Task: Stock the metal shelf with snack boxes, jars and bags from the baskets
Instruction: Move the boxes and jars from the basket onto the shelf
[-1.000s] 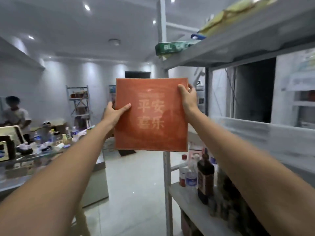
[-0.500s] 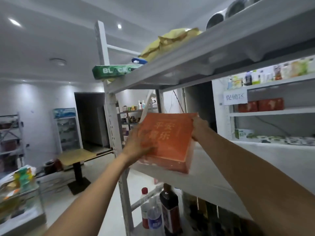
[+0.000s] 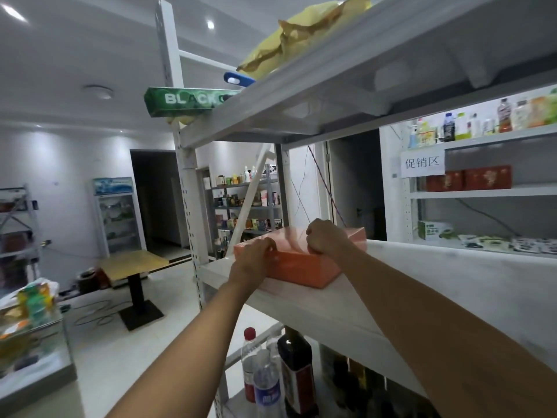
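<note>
A flat orange box [image 3: 297, 267] lies on the white metal shelf [image 3: 422, 285] near its left end, at about chest height. My left hand [image 3: 256, 260] grips the box's near left corner, fingers curled over its top edge. My right hand [image 3: 324, 239] rests on the top of the box with its fingers curled; whether they hold an edge is not visible.
The shelf above carries a green box [image 3: 187, 101] and yellow bags [image 3: 298, 34]. Bottles [image 3: 271, 375] stand on the shelf below. The upright post [image 3: 187, 188] is just left of the box. A small table [image 3: 132, 267] and a glass counter [image 3: 33, 342] stand to the left.
The orange box was held upright in front of me, then tilted flat and came down onto the shelf. Both hands stayed on it. My view turned right toward the shelf.
</note>
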